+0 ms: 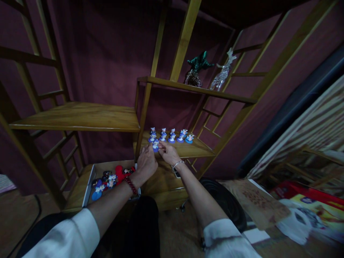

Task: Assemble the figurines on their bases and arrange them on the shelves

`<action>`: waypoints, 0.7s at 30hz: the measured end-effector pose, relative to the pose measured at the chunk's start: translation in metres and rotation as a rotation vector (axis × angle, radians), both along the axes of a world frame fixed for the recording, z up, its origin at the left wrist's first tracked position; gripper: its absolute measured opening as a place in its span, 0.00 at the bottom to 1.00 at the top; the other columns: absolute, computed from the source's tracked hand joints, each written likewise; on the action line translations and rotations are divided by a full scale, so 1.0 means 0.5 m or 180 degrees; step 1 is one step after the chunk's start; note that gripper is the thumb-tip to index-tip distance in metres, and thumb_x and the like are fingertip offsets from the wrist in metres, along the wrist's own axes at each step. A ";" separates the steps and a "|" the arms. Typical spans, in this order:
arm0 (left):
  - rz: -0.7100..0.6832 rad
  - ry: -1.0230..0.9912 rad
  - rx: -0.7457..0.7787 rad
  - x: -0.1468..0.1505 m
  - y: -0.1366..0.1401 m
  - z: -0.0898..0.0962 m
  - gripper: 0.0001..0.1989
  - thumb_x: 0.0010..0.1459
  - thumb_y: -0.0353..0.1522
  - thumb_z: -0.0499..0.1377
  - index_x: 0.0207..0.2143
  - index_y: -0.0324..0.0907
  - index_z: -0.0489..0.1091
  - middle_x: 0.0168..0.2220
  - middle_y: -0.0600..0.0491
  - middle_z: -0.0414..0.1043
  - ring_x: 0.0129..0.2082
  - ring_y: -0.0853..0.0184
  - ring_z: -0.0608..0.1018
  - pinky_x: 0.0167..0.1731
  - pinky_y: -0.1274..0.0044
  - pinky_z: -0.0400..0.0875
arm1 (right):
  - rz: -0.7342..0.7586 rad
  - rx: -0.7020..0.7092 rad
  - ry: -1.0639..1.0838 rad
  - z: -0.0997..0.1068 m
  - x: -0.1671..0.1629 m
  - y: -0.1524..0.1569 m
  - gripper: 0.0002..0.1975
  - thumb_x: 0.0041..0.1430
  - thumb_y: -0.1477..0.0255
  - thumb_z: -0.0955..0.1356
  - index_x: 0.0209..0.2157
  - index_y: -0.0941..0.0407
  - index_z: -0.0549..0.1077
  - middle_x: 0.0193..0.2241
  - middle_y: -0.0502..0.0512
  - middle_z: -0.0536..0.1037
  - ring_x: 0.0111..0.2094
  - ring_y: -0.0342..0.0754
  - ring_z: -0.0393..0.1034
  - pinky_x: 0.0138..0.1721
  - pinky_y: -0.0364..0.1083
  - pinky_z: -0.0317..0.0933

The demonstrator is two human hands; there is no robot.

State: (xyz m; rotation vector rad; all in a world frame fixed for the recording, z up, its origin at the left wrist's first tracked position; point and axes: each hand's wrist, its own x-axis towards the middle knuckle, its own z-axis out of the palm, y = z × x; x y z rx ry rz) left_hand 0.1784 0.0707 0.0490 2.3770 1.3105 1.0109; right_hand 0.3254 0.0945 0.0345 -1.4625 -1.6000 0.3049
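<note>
A small blue-and-white figurine on a round base (155, 145) is between my two hands at the front edge of the lower right shelf (197, 149). My left hand (147, 160) is closed at its left side, fingertips against it. From the right, my right hand (169, 154) pinches it with thumb and fingers. Whether its base rests on the wood I cannot tell. Just behind stand several similar figurines (172, 137) in short rows. At lower left, a shallow box (90, 186) holds more figurines (111, 181) and a red item (119, 175), partly hidden by my left forearm.
A bare wooden shelf (77, 116) sits higher on the left. Above the figurines, another shelf (201, 88) carries a dark green ornament (199, 63) and a clear deer-like figure (224, 70). Upright posts (142, 118) divide the unit. Cardboard (258, 204) and plastic bags (295, 222) lie at right.
</note>
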 end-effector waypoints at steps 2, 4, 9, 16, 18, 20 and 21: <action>0.0006 0.0011 0.0071 0.000 0.000 -0.002 0.28 0.48 0.21 0.48 0.55 0.31 0.55 0.48 0.40 0.66 0.50 0.60 0.66 0.51 0.71 0.58 | 0.0033 0.0013 0.0010 -0.004 0.003 0.003 0.21 0.48 0.82 0.63 0.45 0.56 0.71 0.37 0.55 0.75 0.36 0.44 0.70 0.43 0.45 0.66; 0.0007 0.0004 0.0151 0.001 0.001 -0.006 0.28 0.49 0.22 0.49 0.55 0.31 0.55 0.48 0.40 0.66 0.50 0.59 0.66 0.51 0.71 0.58 | 0.0059 0.0015 0.0010 -0.007 0.006 0.005 0.20 0.49 0.82 0.64 0.46 0.57 0.70 0.37 0.55 0.75 0.37 0.44 0.70 0.43 0.45 0.66; 0.0026 -0.0079 0.0213 0.004 0.006 -0.014 0.27 0.49 0.23 0.49 0.54 0.29 0.55 0.46 0.39 0.67 0.48 0.59 0.67 0.50 0.69 0.60 | 0.0018 -0.0003 -0.0053 -0.005 0.004 0.004 0.21 0.48 0.83 0.64 0.45 0.56 0.70 0.36 0.53 0.75 0.36 0.42 0.71 0.42 0.44 0.67; 0.0076 -0.0008 0.0336 0.005 0.006 -0.016 0.27 0.48 0.24 0.50 0.54 0.29 0.55 0.45 0.40 0.68 0.48 0.58 0.68 0.49 0.69 0.61 | -0.0032 0.0077 -0.0223 -0.002 0.001 -0.002 0.20 0.48 0.82 0.63 0.45 0.54 0.70 0.36 0.52 0.75 0.35 0.42 0.70 0.42 0.44 0.67; 0.0049 0.0002 0.0364 0.005 0.005 -0.016 0.28 0.48 0.24 0.50 0.54 0.31 0.55 0.45 0.41 0.68 0.48 0.58 0.68 0.49 0.68 0.61 | -0.0062 0.0094 -0.0322 -0.001 0.001 -0.004 0.21 0.48 0.82 0.63 0.45 0.54 0.70 0.36 0.52 0.75 0.35 0.43 0.70 0.42 0.44 0.66; 0.0004 0.0002 0.0385 0.005 0.004 -0.018 0.28 0.48 0.24 0.50 0.54 0.31 0.54 0.45 0.41 0.69 0.48 0.58 0.68 0.49 0.67 0.61 | -0.0085 0.0079 -0.0396 0.000 -0.001 -0.006 0.21 0.49 0.82 0.63 0.45 0.54 0.70 0.36 0.53 0.74 0.36 0.43 0.70 0.43 0.45 0.66; -0.0003 -0.0004 0.0399 0.005 0.004 -0.019 0.28 0.48 0.24 0.50 0.54 0.32 0.54 0.45 0.41 0.68 0.49 0.58 0.68 0.50 0.66 0.60 | -0.0098 0.0064 -0.0410 0.001 -0.002 -0.007 0.21 0.49 0.82 0.63 0.45 0.54 0.70 0.36 0.53 0.74 0.36 0.44 0.70 0.44 0.45 0.65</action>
